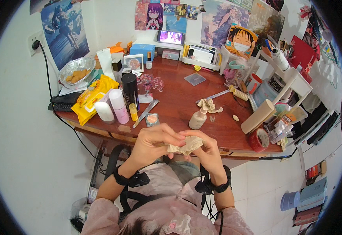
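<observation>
Just off the front edge of the desk, over my lap, I have a crumpled beige tissue (pixel 189 145) between both hands. My left hand (pixel 154 141) pinches its left side, fingers bent over the top. On the right side, my right hand (pixel 210 152) grips it with the thumb across the upper edge. Anything wrapped inside the tissue is hidden. Beyond my fingers, a small cream bottle (pixel 197 120) stands upright on the desk. Another crumpled tissue (pixel 209 105) lies right behind the bottle. A pink compact (pixel 152 120) sits near my left hand.
Left on the desk (pixel 175 84) stand a black can (pixel 130 89), a pink bottle (pixel 119 106) and a yellow wipes pack (pixel 94 100). At the right are a beige cylinder (pixel 258 116), a red tape roll (pixel 259 140) and a white rack (pixel 296 84). A lit phone (pixel 171 37) leans at the back.
</observation>
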Available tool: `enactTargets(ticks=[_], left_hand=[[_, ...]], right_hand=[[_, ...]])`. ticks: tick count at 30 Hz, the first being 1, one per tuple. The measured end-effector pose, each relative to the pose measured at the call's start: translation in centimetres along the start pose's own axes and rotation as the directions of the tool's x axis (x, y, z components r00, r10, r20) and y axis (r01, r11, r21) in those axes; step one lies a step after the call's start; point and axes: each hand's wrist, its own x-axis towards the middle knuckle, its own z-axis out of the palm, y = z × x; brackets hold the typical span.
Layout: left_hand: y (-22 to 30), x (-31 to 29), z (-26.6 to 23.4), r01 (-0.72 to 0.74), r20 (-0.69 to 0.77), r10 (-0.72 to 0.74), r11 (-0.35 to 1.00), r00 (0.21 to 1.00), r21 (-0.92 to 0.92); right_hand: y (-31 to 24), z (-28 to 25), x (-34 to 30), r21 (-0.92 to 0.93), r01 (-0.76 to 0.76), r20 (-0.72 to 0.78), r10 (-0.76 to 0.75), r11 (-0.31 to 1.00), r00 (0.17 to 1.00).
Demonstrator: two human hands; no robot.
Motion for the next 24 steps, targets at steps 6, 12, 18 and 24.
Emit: enactTargets(ticks=[6,12,18,24], left_hand=[[1.3,0.3,-0.1,0.066,0.142,-0.068,0.998,0.988,0.017],[1.0,0.5,0.7,-0.169,0.17,0.123,0.941,0.978,0.293],[1.1,-0.2,0.5,-0.02,0.119,0.007,0.994,0.993,0.11],[1.5,-0.2,0.3,0.045,0.098,-0.056,0.993,0.994,0.107]], right_hand=[[0.9,-0.8,-0.4,-0.075,0.081,-0.027,-0.083,0.994,0.996],[1.2,-0.3,-0.3,-0.047,0.018,-0.093,-0.022,0.999,0.995],[1.3,-0.4,-0.5,-0.005,0.002,0.025,-0.002,1.0,1.0],[1.3,0.1,-0.5,0.056,0.025,0.064,-0.029,0.998,0.998]])
